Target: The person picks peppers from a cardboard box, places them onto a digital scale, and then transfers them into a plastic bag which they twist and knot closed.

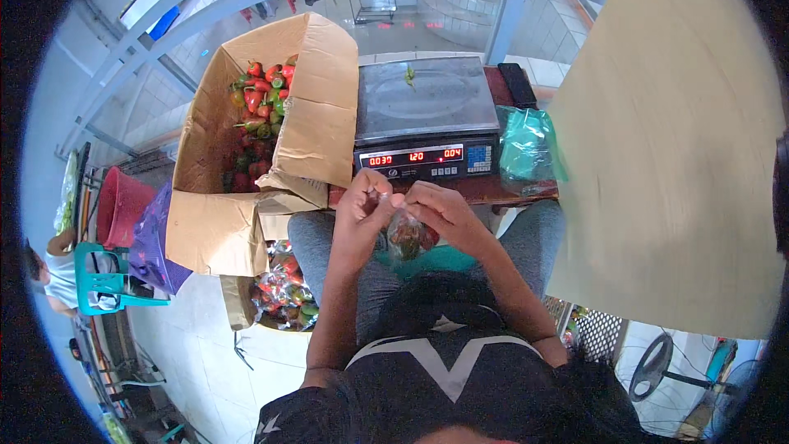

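Observation:
A small clear plastic bag (407,237) with red and green peppers in it hangs over my lap. Both hands pinch its gathered top: my left hand (368,203) on one side, my right hand (441,213) on the other, their fingertips close together. Just beyond my fingers stands a digital weighing scale (425,160), its red display lit. A small green stem piece (410,76) lies on the scale's metal platform (425,102). Left of the scale, a tall open cardboard box (317,98) holds many loose red and green peppers (265,92).
Right of the scale lie green plastic bags (527,142) and a black phone-like object (517,85). A large wooden board (666,166) borders my right side. Bagged peppers (286,290) fill a box low on my left. Farther left, a person (61,277) sits on a green chair (98,280) near a red bucket (123,206).

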### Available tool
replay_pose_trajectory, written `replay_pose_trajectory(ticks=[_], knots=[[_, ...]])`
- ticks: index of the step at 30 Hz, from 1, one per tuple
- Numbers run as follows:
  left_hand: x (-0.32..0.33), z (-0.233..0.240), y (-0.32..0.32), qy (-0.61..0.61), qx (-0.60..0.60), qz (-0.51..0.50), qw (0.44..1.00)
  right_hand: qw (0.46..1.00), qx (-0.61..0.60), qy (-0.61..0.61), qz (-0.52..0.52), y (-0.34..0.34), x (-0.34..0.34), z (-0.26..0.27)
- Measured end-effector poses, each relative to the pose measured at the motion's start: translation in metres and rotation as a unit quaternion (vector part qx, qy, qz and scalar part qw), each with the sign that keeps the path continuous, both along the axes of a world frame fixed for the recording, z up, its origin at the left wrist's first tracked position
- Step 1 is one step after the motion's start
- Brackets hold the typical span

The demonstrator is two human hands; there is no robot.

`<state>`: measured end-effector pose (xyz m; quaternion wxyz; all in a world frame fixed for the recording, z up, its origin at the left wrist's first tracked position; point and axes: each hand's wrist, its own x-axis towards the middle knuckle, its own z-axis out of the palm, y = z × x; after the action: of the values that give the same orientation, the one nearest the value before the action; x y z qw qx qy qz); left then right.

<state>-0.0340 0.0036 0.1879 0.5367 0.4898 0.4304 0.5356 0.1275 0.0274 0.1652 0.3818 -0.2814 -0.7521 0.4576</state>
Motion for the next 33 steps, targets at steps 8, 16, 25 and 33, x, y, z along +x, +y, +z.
replay_pose_trajectory(ticks=[8,16,25,33], knots=[[0.001,0.000,-0.001,0.216,0.151,-0.067,0.962,0.994,-0.085,0.047,-0.045,-0.008,0.009,-0.009],[0.002,-0.004,-0.009,-0.004,0.076,0.017,0.997,0.997,-0.068,0.020,0.033,-0.003,0.002,0.008],[-0.001,-0.005,-0.005,-0.110,0.082,-0.013,0.990,1.000,-0.014,0.006,0.018,-0.006,0.005,0.017],[-0.003,0.006,-0.005,-0.082,0.054,0.010,0.995,0.999,-0.003,0.017,-0.034,-0.009,0.009,0.019]])
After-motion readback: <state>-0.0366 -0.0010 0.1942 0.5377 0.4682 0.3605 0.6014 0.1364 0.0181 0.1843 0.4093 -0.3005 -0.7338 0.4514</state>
